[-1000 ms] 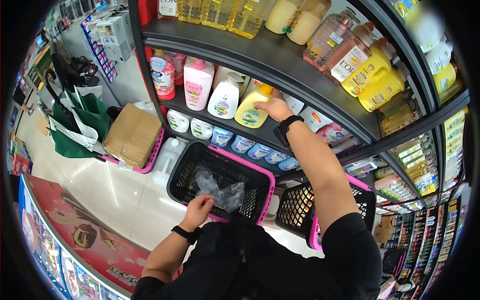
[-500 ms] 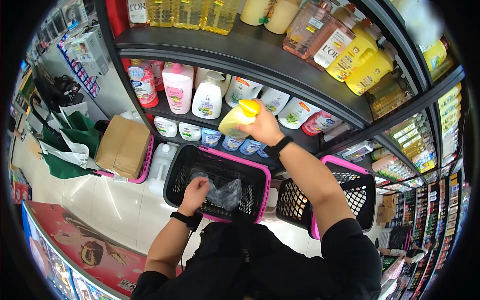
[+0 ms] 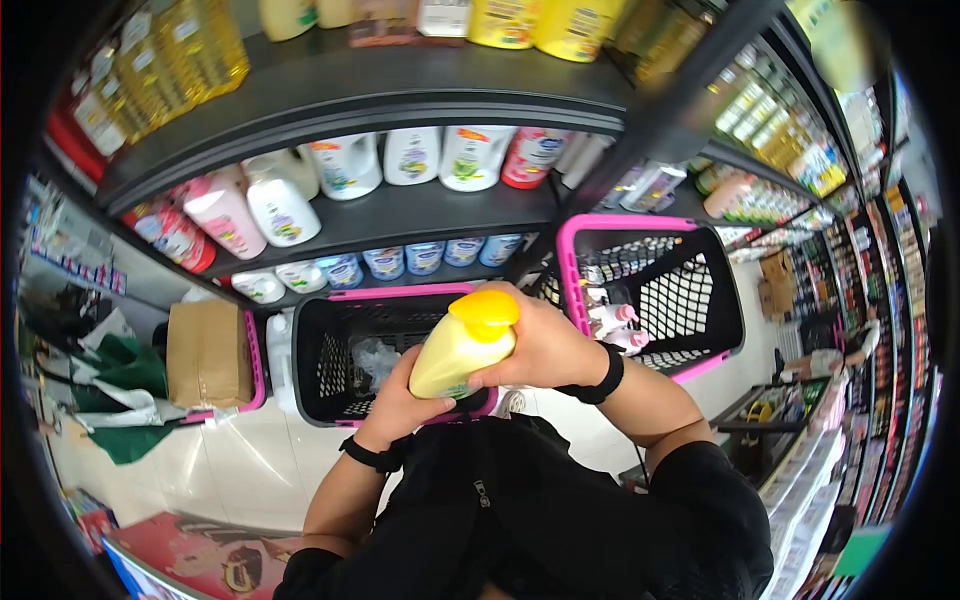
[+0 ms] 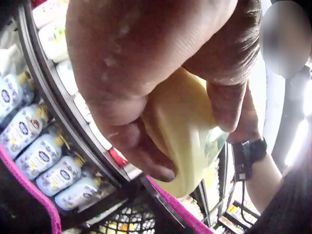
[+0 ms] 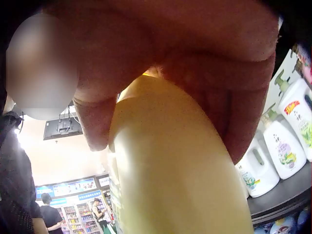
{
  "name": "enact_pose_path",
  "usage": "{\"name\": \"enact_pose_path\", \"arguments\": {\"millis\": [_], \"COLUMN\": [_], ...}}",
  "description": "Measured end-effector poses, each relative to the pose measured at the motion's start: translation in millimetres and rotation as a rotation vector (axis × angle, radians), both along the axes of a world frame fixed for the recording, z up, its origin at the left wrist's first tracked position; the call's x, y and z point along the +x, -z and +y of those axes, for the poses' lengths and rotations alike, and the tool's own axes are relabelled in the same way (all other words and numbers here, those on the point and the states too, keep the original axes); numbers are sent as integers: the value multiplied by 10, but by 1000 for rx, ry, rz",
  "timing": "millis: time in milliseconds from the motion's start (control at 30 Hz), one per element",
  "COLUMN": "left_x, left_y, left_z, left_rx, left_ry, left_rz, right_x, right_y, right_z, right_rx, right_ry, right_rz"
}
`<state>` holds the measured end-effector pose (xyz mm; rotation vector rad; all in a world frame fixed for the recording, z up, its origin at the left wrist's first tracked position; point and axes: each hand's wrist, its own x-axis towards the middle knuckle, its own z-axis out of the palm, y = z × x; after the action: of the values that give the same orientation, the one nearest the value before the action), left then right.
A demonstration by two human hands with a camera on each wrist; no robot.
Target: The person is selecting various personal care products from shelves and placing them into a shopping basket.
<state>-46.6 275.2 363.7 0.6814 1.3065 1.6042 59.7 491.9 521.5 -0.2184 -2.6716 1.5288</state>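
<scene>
A pale yellow pump bottle (image 3: 450, 358) with a bright yellow top is held tilted in front of the chest, over the near side of a black basket. My right hand (image 3: 535, 345) grips it near the top, thumb and fingers on either side. Around its lower end curl the fingers and thumb of my left hand (image 3: 392, 410). In the left wrist view, the yellow bottle (image 4: 183, 129) runs between left thumb and fingers, with the right wrist's black band beyond it. The right wrist view shows the bottle's smooth side (image 5: 170, 165) below the right palm; its top is mostly hidden there.
A pink-rimmed black basket (image 3: 335, 400) holds a crumpled clear plastic bag (image 3: 374, 358). A second basket (image 3: 655, 220) at right contains pump bottles (image 3: 615, 318). Shelves (image 3: 400, 215) with white, pink and blue bottles stand ahead. Left are a white jug (image 3: 283, 362) and a cardboard box (image 3: 210, 355).
The right hand has taken the yellow bottle off the shelf and brought it down toward the body. The left hand has risen from over the basket to grip it. The view has turned right.
</scene>
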Motion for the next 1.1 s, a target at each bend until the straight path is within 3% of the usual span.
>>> {"name": "enact_pose_path", "arguments": {"millis": [167,333,367,500,733,800,900,967,1100], "left_x": [413,929,1031,1400,1881,1961,2020,2027,2019], "left_y": [-130,-329,-376,-563,-529,-508,-556,-491,-420], "left_z": [575,1323,1476,2044,2759,2934,3058,3072,2794], "left_rx": [62,123,116,93,73,26,-158,-249,-233], "left_ry": [82,105,105,115,173,189,210,201,263], "left_rz": [111,53,63,103,153,276,565,752,1034], "right_x": [626,1094,1223,1605,2132,2251,2392,2448,2497], "right_y": [-293,-576,-744,-969,-976,-958,-696,-629,-254], "right_z": [586,1365,1440,2049,2748,2848,3032,3143,3454], "right_rx": [-78,263,28,468,589,591,597,612,719], "right_ry": [-20,-26,54,-73,-64,-40,0,45,141], "right_rz": [86,238,144,357,209,147,251,155,85]}}
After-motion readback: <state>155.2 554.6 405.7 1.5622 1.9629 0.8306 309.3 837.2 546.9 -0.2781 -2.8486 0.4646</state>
